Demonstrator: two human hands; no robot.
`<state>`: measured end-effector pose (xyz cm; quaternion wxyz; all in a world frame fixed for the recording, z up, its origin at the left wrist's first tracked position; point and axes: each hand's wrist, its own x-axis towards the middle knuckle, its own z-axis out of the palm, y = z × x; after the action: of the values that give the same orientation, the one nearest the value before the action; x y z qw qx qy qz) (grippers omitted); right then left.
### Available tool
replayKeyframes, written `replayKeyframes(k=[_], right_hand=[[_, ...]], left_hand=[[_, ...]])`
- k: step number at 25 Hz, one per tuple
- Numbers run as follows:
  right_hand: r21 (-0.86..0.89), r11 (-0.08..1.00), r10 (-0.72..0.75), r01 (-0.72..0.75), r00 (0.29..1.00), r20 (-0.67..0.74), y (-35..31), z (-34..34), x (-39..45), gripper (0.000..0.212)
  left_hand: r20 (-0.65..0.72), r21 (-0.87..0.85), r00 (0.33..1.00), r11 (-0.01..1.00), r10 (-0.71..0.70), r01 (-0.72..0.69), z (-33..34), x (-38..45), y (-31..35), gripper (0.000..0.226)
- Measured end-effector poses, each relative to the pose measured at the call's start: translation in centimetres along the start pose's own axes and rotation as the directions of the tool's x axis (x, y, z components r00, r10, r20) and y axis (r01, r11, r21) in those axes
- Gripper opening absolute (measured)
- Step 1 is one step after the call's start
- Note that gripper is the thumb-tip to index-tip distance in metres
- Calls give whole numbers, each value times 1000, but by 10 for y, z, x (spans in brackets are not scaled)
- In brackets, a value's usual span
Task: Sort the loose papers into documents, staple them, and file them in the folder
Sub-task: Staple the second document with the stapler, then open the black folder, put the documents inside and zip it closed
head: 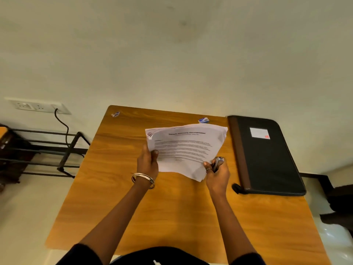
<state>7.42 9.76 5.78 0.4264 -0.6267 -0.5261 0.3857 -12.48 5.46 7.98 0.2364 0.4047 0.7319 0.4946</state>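
Printed papers (186, 150) fanned, held above desk; black folder (267, 155) closed, rt.

The top sheet (185, 148) of the held papers carries a bold heading whose last word reads "Documentation"; the words before it and the body lines are blurred. The white label (258, 133) on the folder (267, 159) is unreadable.

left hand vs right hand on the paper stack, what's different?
The left hand pinches the paper stack's left edge and holds nothing else; the right hand holds the lower right corner plus a stapler. The left wrist wears bangles; the right hand wears a ring. Both hold the stack above the table.
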Motion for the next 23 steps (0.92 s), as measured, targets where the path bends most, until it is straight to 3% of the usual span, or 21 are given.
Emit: replayKeyframes(k=[4,7,11,14,16,17,19,21,23], right_hand=[[14,999,-46,46,999,1,-24,39,-2,34],[33,995,91,-98,981,170,-25,81,-7,30],[-109,908,414,-404,831,372,-6,139,-33,25],[-271,846,533,-460,758,376,3,174,-57,20],[-393,835,521,-385,783,341,0,189,-68,17],[-513,817,463,-262,829,314,-3,195,-72,23],[-753,658,335,9,892,304,-8,206,-79,38],[-814,556,283,166,884,373,-10,219,-87,45],[-803,535,291,263,835,467,-7,231,-95,52]], left_hand=[[-19,29,999,999,40,-40,-38,30,-2,22],[-46,32,991,991,-128,130,-77,54,-30,22],[-3,159,898,886,-441,436,-120,65,-95,30],[73,294,854,829,-515,475,-139,56,-137,30],[135,314,846,832,-516,457,-146,51,-158,33],[144,335,846,830,-513,446,-148,50,-164,33],[111,423,859,806,-500,415,-149,53,-171,38],[32,517,883,764,-468,385,-145,53,-170,42],[-15,537,920,773,-392,338,-141,48,-164,40]])
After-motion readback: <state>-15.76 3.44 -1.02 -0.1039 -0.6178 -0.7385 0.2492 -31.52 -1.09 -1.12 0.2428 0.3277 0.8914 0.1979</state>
